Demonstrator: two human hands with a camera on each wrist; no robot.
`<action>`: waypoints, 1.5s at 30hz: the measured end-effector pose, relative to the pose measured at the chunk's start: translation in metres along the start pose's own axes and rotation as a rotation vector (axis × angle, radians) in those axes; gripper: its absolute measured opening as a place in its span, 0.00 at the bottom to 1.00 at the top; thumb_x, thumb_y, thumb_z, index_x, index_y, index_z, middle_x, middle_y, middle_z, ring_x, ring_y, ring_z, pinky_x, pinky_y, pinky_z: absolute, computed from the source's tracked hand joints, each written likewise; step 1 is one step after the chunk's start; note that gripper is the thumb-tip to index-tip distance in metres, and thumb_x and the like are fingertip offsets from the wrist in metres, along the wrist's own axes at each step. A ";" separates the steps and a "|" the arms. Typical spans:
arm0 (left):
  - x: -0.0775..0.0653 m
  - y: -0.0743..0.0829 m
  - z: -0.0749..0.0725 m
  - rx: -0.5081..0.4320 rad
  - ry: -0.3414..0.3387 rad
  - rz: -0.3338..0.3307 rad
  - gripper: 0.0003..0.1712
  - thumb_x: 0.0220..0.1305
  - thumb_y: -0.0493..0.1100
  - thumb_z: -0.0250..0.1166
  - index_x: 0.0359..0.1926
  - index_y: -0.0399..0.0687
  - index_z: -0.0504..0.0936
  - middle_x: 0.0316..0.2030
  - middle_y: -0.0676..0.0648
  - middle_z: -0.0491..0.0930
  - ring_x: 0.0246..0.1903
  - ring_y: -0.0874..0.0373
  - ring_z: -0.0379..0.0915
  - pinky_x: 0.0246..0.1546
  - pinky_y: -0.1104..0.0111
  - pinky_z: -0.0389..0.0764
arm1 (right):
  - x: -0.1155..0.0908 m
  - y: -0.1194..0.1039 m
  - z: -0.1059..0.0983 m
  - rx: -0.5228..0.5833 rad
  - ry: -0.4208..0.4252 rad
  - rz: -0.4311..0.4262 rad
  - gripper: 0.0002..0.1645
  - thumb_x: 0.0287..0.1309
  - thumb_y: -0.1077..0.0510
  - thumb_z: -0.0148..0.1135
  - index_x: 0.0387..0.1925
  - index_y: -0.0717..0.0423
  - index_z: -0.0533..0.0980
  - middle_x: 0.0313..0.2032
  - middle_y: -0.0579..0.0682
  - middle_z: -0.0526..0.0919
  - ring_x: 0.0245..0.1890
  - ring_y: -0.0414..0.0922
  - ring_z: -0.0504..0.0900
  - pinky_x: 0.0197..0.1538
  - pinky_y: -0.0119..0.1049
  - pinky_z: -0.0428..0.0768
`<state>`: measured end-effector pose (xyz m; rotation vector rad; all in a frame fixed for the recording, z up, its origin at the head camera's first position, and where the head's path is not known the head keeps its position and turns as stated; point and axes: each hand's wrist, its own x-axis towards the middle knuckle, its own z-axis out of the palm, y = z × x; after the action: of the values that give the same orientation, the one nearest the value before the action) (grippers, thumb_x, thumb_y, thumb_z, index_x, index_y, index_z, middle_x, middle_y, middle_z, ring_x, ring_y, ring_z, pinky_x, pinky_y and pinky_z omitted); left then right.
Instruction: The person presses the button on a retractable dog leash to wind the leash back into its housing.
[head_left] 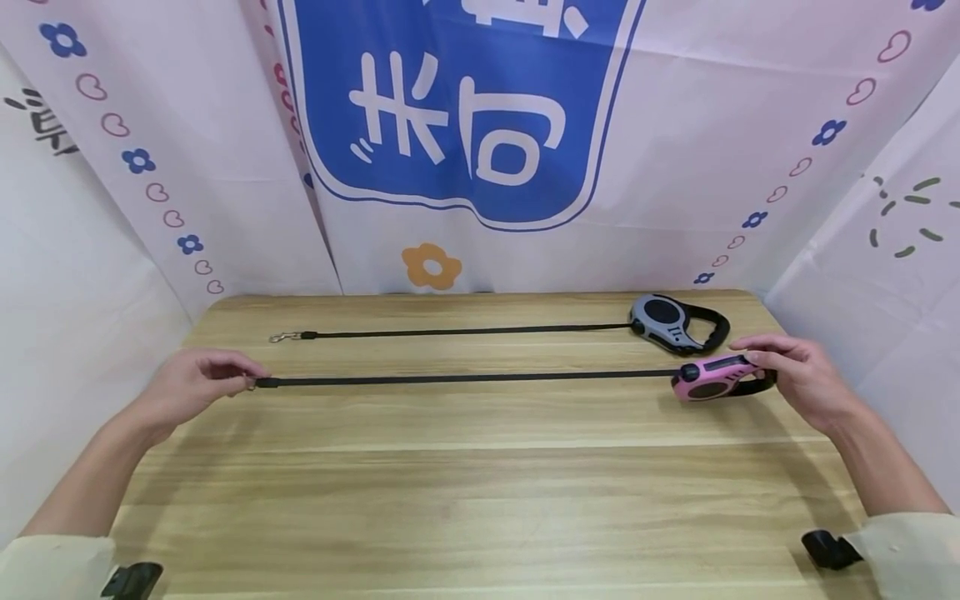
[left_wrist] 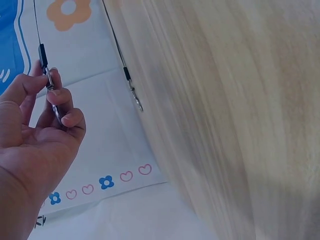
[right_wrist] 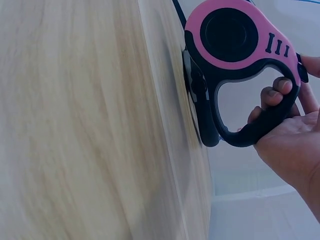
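A pink and black retractable dog leash (head_left: pixel 697 387) is stretched sideways above the table, its black strap (head_left: pixel 465 378) drawn straight. My left hand (head_left: pixel 191 383) holds the strap's left end; in the left wrist view the fingers curl around its metal snap hook (left_wrist: pixel 56 107). At the other end, my right hand (head_left: pixel 806 379) grips the leash's black loop handle (right_wrist: pixel 262 125), fingers wrapped through it and thumb near the button. Behind lies a grey-blue retractable leash (head_left: pixel 663 315) with its strap (head_left: pixel 465 331) pulled out and its snap hook (head_left: pixel 283 337) at the left.
The light wooden table (head_left: pixel 465 517) runs back to a hanging white cloth (head_left: pixel 675 167) with a blue printed panel. White sheets (head_left: pixel 885 250) close in both sides. Black wrist mounts (head_left: pixel 828 550) sit at the sleeves near the front.
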<state>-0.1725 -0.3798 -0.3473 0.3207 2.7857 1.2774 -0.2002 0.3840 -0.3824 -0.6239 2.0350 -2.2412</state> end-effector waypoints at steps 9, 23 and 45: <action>0.004 0.000 0.001 -0.026 -0.011 0.017 0.09 0.70 0.27 0.61 0.47 0.29 0.86 0.40 0.67 0.84 0.38 0.70 0.81 0.38 0.75 0.82 | 0.002 0.000 0.002 -0.049 0.020 0.040 0.26 0.72 0.78 0.43 0.49 0.61 0.87 0.47 0.43 0.88 0.49 0.37 0.76 0.52 0.25 0.69; 0.009 0.001 0.008 0.001 -0.015 0.016 0.13 0.71 0.27 0.60 0.53 0.24 0.81 0.41 0.66 0.83 0.39 0.69 0.81 0.40 0.73 0.83 | 0.005 0.001 0.007 -0.035 0.003 0.027 0.26 0.72 0.78 0.43 0.48 0.62 0.87 0.45 0.44 0.89 0.47 0.37 0.80 0.50 0.25 0.74; 0.016 0.001 0.016 -0.025 -0.031 0.026 0.13 0.70 0.25 0.59 0.52 0.20 0.79 0.41 0.65 0.82 0.38 0.70 0.80 0.39 0.74 0.83 | 0.009 0.003 0.012 -0.068 0.029 0.030 0.23 0.72 0.77 0.47 0.48 0.61 0.87 0.47 0.42 0.89 0.47 0.36 0.79 0.44 0.26 0.77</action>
<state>-0.1852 -0.3637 -0.3565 0.3734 2.7461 1.3000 -0.2058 0.3697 -0.3827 -0.5652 2.1268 -2.1856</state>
